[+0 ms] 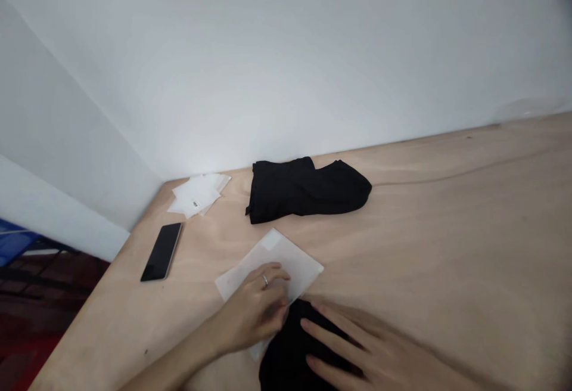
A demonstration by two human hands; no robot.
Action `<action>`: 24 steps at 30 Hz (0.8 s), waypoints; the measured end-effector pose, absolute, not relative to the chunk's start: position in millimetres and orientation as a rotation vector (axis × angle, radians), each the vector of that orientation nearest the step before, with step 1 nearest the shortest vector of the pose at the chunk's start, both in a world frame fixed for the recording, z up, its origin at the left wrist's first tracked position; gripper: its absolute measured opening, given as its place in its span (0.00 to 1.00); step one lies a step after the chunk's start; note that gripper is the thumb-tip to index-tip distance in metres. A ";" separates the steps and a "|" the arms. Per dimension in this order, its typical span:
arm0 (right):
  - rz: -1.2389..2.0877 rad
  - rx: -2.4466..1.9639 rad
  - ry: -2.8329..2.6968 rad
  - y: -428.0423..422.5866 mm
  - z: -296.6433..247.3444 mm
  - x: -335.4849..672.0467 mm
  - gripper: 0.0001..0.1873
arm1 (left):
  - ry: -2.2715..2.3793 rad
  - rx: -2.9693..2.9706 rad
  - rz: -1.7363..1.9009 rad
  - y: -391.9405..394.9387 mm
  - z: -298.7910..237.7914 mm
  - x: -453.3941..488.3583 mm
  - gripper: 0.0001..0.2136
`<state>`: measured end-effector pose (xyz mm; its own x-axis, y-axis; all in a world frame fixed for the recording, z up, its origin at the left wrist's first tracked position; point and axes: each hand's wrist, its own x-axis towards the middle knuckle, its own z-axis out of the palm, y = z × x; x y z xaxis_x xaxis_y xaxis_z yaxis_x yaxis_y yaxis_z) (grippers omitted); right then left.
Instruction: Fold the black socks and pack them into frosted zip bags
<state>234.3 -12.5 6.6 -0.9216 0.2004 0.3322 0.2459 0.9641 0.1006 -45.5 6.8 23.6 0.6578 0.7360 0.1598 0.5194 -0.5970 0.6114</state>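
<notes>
My left hand (252, 313), wearing a ring, lies curled over the near edge of a translucent white plastic sheet (272, 263) on the wooden table (424, 218). Its fingertips reach a black cloth garment (290, 349) at the bottom of the view. My right hand (357, 343), blurred and with fingers spread, rests on that black cloth. A second black garment (304, 191), folded, lies farther away, beyond the sheet and out of reach of both hands.
A black smartphone (161, 251) lies face up near the table's left edge. A small stack of white paper sheets (196, 194) sits in the far corner against the white wall (286, 51). Past the left edge, blue and dark red objects (27, 284) lie lower down.
</notes>
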 end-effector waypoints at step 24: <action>-0.099 -0.379 -2.565 -3.5 -5.6 227.8 0.25 | 1.035 2.254 0.587 7.1 -1.0 -52.4 0.06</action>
